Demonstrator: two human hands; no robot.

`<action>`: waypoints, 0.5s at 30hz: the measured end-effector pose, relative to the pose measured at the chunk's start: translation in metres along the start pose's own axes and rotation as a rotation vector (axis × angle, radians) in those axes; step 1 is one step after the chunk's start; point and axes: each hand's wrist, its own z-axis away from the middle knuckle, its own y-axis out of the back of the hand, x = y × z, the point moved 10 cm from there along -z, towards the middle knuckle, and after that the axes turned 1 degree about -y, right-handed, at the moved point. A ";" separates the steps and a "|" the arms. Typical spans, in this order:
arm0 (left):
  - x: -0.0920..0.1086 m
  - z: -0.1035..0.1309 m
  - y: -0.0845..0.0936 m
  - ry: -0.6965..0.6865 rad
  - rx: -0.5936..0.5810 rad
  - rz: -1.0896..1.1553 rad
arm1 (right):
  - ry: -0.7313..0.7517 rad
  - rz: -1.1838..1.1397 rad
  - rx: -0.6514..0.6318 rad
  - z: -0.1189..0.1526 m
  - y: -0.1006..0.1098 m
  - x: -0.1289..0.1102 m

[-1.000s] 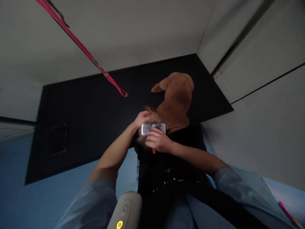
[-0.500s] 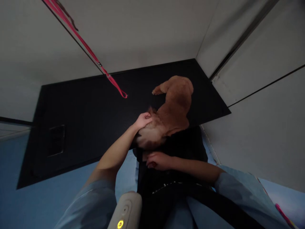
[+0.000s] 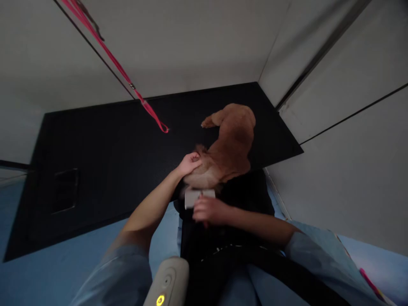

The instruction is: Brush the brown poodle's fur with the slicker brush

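A brown curly-coated dog (image 3: pixel 236 136) is on the black table, one paw stretched to the left. Its near end, with longer, paler fur (image 3: pixel 204 175), lies at the table's front edge; I cannot tell which body part this is. My left hand (image 3: pixel 190 162) is closed on that fur, fingers curled into it. Just below, my right hand (image 3: pixel 210 211) grips a slicker brush (image 3: pixel 192 198) by its handle, mostly hidden in the fist. The brush's pale rectangular head is beside the lower edge of the fur, slightly blurred.
The black grooming table (image 3: pixel 105 148) has a dark rectangular outline at its left end. A pink loop leash (image 3: pixel 149 111) hangs above it. Pale walls (image 3: pixel 191 42) stand behind and to the right. A whitish device with a yellow light (image 3: pixel 168 280) is close at the bottom.
My right hand has turned, and the brush head now shows plainly near the fur. My left hand keeps its grip. The whole view has shifted slightly.
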 end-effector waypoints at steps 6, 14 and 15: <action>0.086 -0.021 0.011 -0.299 0.030 -0.544 | -0.130 0.072 0.099 -0.003 0.010 0.040; 0.056 -0.047 -0.031 -0.084 -0.131 -0.263 | -0.159 -0.224 -0.066 0.021 -0.033 -0.003; 0.047 -0.046 -0.030 -0.059 -0.151 -0.204 | -0.151 -0.315 -0.107 0.024 -0.041 -0.012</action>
